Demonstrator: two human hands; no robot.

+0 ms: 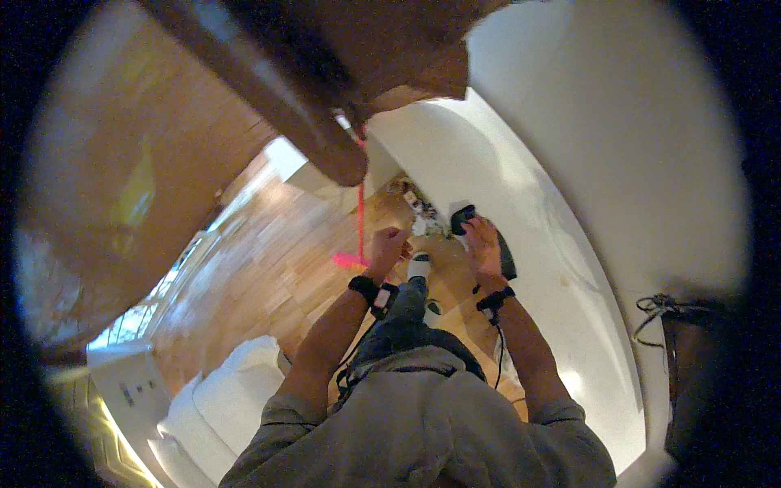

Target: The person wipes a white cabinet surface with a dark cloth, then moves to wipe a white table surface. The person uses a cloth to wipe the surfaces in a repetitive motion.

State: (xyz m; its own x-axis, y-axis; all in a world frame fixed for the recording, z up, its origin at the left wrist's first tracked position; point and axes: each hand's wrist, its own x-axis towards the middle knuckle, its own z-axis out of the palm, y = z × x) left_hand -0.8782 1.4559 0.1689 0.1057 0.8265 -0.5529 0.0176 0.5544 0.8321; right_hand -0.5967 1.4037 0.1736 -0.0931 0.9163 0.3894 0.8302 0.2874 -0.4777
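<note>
My left hand (389,249) is in front of me with its fingers curled; whether it holds anything is not clear. Just left of it, a red pole (360,207) runs down to a pink head (350,261), like a broom, on the floor. My right hand (483,244) has its fingers against a small dark object (463,218) beside the white surface; blur hides what it is and whether the fingers grip it. A dark grey item (506,256) lies behind that hand. Both wrists wear black straps with cables.
A cluttered pile of small things (423,210) lies ahead, beyond my feet, on the wooden floor (262,262). A long white curved surface (537,201) runs along my right. A white padded seat (226,396) is at lower left. A large blurred brown shape (293,91) covers the upper view.
</note>
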